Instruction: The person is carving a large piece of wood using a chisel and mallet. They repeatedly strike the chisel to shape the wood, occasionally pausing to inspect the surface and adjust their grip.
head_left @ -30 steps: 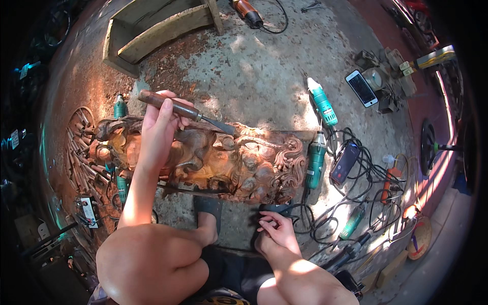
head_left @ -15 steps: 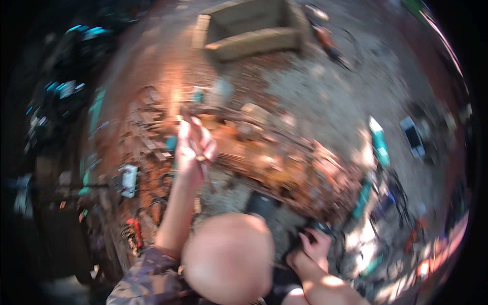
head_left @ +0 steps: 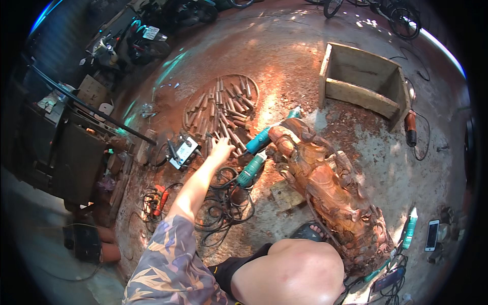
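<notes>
My left hand (head_left: 221,151) reaches out to the near edge of a pile of wood chisels (head_left: 236,105). Its fingers are bent around a chisel among the others, though much of the grip is hidden. The chisels have round brownish shafts and lie heaped in a round, low-rimmed tray (head_left: 257,91). To the right of the hand lie a blue power tool (head_left: 258,141) and a green power tool (head_left: 251,170). A reddish-brown carved wooden figure (head_left: 325,183) rests on its side in front of my knee. My right hand is out of the picture.
A white-topped box (head_left: 184,152) and tangled black cables (head_left: 218,218) lie near my left arm. Beyond the carving stands an open wooden box (head_left: 363,96). An orange grinder (head_left: 410,127), another green tool (head_left: 410,229) and a phone (head_left: 432,235) are on the right.
My view has swung left. The left hand, earlier holding a chisel upright over the carving, has moved to the chisel pile. My right hand, visible before, has left the picture.
</notes>
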`<state>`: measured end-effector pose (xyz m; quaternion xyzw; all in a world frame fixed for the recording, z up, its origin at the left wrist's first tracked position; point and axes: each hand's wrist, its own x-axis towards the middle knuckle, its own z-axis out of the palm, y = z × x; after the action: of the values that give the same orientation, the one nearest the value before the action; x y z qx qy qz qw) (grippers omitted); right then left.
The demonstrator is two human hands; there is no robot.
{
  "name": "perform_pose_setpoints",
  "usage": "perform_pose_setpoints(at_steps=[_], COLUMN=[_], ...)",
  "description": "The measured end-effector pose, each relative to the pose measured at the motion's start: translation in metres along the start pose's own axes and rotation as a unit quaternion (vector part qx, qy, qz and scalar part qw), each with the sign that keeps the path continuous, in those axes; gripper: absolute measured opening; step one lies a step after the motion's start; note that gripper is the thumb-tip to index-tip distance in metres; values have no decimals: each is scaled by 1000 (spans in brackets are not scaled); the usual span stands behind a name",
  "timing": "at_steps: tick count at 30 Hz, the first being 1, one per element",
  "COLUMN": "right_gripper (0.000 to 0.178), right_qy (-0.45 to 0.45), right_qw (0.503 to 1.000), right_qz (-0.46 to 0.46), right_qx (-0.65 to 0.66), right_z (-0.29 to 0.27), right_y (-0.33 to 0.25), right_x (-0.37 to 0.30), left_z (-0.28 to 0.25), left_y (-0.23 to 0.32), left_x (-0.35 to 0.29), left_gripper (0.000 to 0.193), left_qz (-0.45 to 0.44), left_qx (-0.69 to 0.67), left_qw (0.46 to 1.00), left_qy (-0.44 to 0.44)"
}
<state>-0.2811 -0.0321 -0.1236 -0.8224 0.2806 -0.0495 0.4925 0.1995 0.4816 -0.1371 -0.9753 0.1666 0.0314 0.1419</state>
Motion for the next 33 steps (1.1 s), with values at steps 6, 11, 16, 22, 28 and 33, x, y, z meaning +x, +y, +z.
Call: perform_pose_setpoints(at_steps=[6, 11, 16, 22, 28, 33], right_gripper=[19, 21, 29, 29, 36, 36], right_qy=[43, 19, -50, -79, -206, -202], right_qw=[999, 997, 933, 947, 929, 951], right_qz=[28, 52, 188, 255, 305, 224], right_qx=[-7, 47, 304, 177, -48, -64], right_z=[-6, -12, -79, -165, -197, -206], right_y=[17, 16, -70, -211, -300, -291], right_x=[-17, -11, -11, -4, 45, 49], left_z=[1, -27, -51, -136, -233, -266], left_y=[-41, -32, -25, 73, 233, 283], left_x=[56, 37, 11, -96, -170, -170], left_gripper=[42, 85, 87, 70, 68, 66], left_qz=[-57, -241, -159, -66, 155, 217], left_qx=[81, 178, 230, 3, -448, -460], left_qw=[995, 943, 939, 997, 862, 829], left_qy=[-4, -143, -202, -34, -181, -233])
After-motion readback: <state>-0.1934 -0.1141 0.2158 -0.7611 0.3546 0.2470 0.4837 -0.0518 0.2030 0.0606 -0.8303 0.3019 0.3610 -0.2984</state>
